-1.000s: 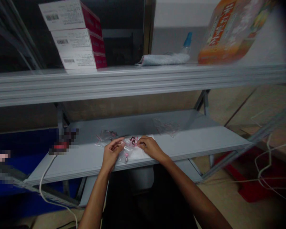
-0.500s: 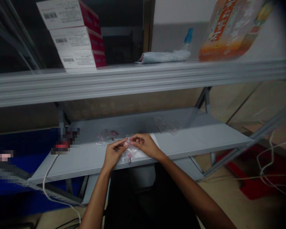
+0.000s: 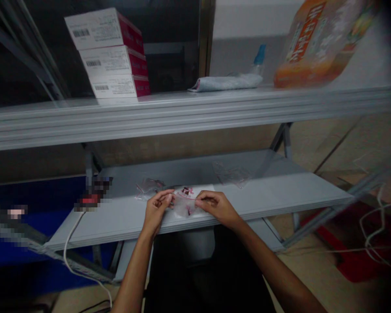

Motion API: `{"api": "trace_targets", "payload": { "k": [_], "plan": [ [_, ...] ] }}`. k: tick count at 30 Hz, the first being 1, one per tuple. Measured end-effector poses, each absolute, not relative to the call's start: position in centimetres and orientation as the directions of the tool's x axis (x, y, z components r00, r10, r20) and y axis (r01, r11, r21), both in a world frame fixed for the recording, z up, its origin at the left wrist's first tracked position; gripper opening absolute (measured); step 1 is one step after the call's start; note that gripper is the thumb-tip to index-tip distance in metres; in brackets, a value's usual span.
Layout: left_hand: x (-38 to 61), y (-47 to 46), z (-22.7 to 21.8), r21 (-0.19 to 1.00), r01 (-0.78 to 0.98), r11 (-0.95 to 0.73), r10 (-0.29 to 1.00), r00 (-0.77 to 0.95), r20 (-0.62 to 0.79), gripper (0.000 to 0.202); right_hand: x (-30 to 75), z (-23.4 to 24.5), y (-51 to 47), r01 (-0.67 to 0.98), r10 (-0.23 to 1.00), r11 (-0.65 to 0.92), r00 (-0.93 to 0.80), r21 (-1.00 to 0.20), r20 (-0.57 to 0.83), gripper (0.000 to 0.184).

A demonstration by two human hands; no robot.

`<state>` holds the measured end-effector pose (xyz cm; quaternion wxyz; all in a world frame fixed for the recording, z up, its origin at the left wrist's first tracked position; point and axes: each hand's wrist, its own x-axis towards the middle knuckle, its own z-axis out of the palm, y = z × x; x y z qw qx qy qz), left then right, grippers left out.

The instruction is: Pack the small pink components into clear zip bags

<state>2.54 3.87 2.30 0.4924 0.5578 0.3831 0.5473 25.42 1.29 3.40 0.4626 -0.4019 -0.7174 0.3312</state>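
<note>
It looks like a small workshop: a plain grey bench [image 3: 280, 187] on a metal frame has small clear bags [image 3: 183, 208] about its middle, a long shelf [image 3: 182, 117] crosses twelve o'clock, barcoded cartons [image 3: 109, 63] stack towards eleven, and loose cables [image 3: 374, 228] trail at four.

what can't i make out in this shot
Head view:
piece in clear zip bag between left hand and right hand: too small, blurred
fine print on stacked boxes: too small
top of orange-labelled container: cut off by upper edge
red-and-dark object on lower shelf: pixelated
</note>
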Motion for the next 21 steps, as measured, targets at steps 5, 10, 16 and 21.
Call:
{"api": "trace_targets", "payload": {
  "k": [5,10,16,21],
  "plan": [
    [2.7,4.0,2.3,0.972,-0.106,-0.211,0.962,0.152,0.226,0.030,28.1,4.8,-0.4,0.378,0.885,0.448,-0.314,-0.810,0.343,0.025],
    [2.8,3.6,2.7,0.955,0.089,-0.285,0.918,0.313,0.244,0.028,28.2,4.9,-0.1,0.385,0.869,0.478,-0.338,-0.789,0.362,0.027],
    [2.8,3.5,2.7,0.921,0.195,-0.336,0.904,0.342,0.257,0.021,27.6,3.5,1.4,0.337,0.841,0.522,-0.356,-0.783,0.407,0.030],
    [3.0,3.6,2.4,0.916,0.200,-0.348,0.904,0.329,0.272,0.023,26.8,2.0,1.9,0.261,0.858,0.482,-0.333,-0.836,0.391,0.032]
  ]
}}
